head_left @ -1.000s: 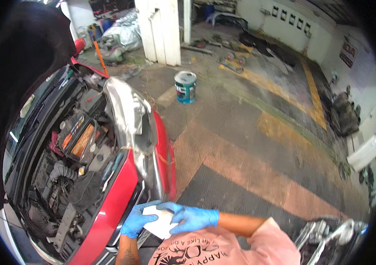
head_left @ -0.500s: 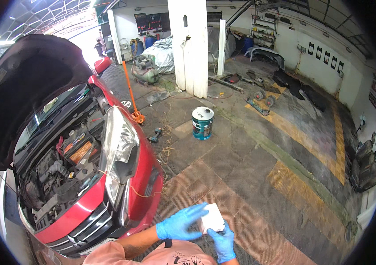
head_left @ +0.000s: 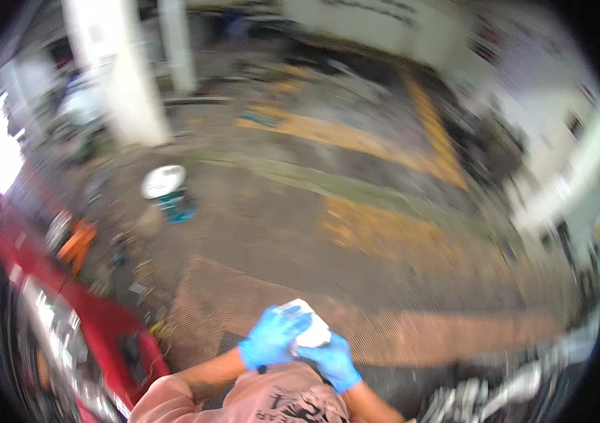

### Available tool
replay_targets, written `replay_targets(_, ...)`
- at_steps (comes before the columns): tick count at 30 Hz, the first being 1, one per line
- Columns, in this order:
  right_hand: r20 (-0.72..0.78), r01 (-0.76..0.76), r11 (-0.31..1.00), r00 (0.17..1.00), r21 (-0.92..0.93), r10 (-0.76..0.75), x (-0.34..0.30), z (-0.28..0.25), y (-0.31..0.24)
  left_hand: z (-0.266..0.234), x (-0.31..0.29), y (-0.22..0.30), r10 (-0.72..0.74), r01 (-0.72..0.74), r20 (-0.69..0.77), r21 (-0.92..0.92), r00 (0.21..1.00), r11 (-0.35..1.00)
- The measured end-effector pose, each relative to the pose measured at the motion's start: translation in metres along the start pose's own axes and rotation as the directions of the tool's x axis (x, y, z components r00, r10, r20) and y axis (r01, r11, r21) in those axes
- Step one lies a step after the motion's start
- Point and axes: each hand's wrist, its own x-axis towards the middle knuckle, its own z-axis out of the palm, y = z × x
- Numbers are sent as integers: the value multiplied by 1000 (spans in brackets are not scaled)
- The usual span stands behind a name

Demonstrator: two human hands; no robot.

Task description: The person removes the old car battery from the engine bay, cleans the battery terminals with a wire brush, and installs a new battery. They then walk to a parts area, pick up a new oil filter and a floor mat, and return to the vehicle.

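A white, box-like thing [head_left: 312, 326] is held in front of my chest; blur hides its exact kind. My left hand [head_left: 274, 337], in a blue glove, lies against its left side with the fingers over it. From below and the right, my right hand [head_left: 333, 361], also in a blue glove, grips its lower end. Both forearms reach in from the bottom of the view.
The red car [head_left: 95, 310] stands at the left, an orange jack [head_left: 76, 247] beside it. A teal drum with a white lid [head_left: 164, 182] is on the floor ahead. A white pillar [head_left: 125, 77] rises behind it. Blurred metal parts [head_left: 469, 402] appear at lower right.
My view has swung to the right, so the car, drum and pillar sit further left. The white box stays between my hands, and my left fingers now rest on it.
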Motion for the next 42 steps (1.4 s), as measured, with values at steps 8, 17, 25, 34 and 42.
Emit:
replay_targets(8,-150,71,997,986,5,-70,26,-166,-25,107,216,-34,355,-220,243,-446,903,867)
replay_targets(17,-528,348,804,618,-482,-583,49,-407,-52,325,430,-2,-63,322,359,-730,931,603)
replay_targets(25,-704,11,919,639,-394,-310,78,-636,-122,490,609,58,166,117,330,-690,929,714)
replay_targets(34,-778,144,903,464,-405,-423,111,-929,-132,698,841,145,568,-373,210,-569,795,733)
replay_targets(42,-821,563,656,549,502,158,41,-1182,-155,891,1034,304,774,-194,239,-886,587,421)
